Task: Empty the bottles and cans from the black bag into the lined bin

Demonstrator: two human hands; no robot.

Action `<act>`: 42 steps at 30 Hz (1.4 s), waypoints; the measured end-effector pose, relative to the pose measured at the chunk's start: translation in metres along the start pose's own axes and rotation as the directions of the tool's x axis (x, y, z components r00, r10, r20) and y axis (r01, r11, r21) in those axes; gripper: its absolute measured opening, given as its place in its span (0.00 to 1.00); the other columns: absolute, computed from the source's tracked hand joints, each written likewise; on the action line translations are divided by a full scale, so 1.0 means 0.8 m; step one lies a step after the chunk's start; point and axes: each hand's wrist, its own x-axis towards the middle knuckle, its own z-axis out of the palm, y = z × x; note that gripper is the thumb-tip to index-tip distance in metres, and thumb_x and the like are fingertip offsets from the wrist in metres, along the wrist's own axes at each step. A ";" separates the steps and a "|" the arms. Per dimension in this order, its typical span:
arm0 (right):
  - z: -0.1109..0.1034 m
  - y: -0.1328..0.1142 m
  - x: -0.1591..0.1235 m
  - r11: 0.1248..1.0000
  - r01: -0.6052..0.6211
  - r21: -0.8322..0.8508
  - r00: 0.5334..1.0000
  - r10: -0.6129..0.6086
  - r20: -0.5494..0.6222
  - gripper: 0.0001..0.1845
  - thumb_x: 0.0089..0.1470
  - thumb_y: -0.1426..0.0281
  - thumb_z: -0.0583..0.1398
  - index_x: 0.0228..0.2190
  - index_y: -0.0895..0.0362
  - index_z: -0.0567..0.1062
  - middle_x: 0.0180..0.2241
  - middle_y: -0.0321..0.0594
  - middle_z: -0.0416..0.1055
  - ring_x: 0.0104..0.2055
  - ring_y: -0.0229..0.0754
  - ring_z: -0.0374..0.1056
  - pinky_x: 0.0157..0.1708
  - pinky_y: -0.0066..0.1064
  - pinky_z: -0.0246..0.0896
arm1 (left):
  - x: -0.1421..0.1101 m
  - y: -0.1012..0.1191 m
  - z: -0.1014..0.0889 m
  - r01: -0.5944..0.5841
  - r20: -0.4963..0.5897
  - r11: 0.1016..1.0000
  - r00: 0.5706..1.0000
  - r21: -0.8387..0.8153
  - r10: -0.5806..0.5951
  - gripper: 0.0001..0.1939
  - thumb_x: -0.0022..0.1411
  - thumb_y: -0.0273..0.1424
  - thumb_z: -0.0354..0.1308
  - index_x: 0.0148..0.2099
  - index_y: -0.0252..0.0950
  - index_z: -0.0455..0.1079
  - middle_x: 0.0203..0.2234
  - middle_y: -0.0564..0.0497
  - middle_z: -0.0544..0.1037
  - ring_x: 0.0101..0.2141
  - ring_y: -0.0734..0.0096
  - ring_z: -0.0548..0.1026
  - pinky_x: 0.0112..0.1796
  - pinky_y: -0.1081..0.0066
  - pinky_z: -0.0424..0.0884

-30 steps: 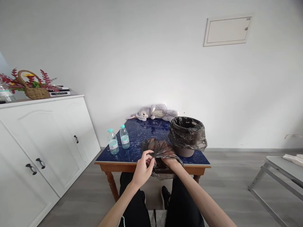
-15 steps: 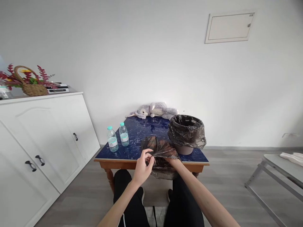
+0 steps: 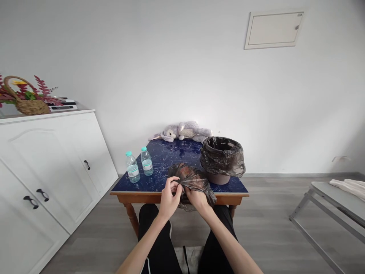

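A thin black plastic bag, with something reddish-brown showing through it, hangs over the near edge of the blue table. My left hand pinches the bag's gathered edge between thumb and fingers. Close beside it, my right hand is closed on the bag too, its fingertips partly covered by the plastic. Just right of the bag stands a trash can with a black liner folded over its rim.
Two water bottles with teal caps, one nearer and one farther, stand at the table's left. A plush rabbit lies along the back edge. White cabinets are at left, a grey folding table at right.
My right hand has moved left and pulled back, bringing its fingers next to my left hand. The bag is gathered more closely. The view has shifted slightly.
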 end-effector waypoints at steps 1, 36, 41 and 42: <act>-0.001 -0.001 -0.001 1.000 -0.010 0.010 1.000 0.011 -0.009 0.21 0.70 0.60 0.62 0.60 0.53 0.75 0.61 0.48 0.74 0.59 0.51 0.74 0.61 0.53 0.68 | 0.000 -0.001 0.000 0.001 -0.004 1.000 1.000 -0.002 -0.001 0.12 0.75 0.39 0.53 0.57 0.42 0.63 0.32 0.54 0.78 0.35 0.66 0.80 0.40 0.67 0.74; -0.098 -0.014 -0.108 0.520 -0.319 0.793 0.946 0.224 0.234 0.30 0.61 0.49 0.64 0.57 0.53 0.78 0.56 0.44 0.79 0.60 0.55 0.74 0.61 0.42 0.68 | -0.034 0.057 -0.033 -0.700 0.583 0.568 0.698 0.432 0.417 0.40 0.63 0.21 0.60 0.74 0.46 0.56 0.69 0.43 0.69 0.70 0.44 0.64 0.66 0.42 0.63; -0.114 -0.024 -0.126 0.437 -0.311 0.844 0.950 0.127 0.285 0.33 0.61 0.46 0.64 0.60 0.50 0.77 0.63 0.44 0.75 0.67 0.54 0.68 0.67 0.45 0.62 | -0.035 0.057 -0.035 -0.737 0.652 0.546 0.646 0.397 0.398 0.36 0.69 0.19 0.55 0.75 0.46 0.54 0.65 0.44 0.75 0.66 0.51 0.70 0.66 0.45 0.66; -0.114 -0.024 -0.129 0.390 -0.324 0.862 0.946 0.132 0.296 0.36 0.60 0.44 0.64 0.62 0.50 0.75 0.65 0.44 0.72 0.69 0.54 0.65 0.67 0.44 0.62 | -0.037 0.053 -0.038 -0.722 0.627 0.568 0.663 0.394 0.408 0.35 0.70 0.20 0.56 0.74 0.46 0.55 0.65 0.44 0.75 0.66 0.51 0.71 0.66 0.45 0.66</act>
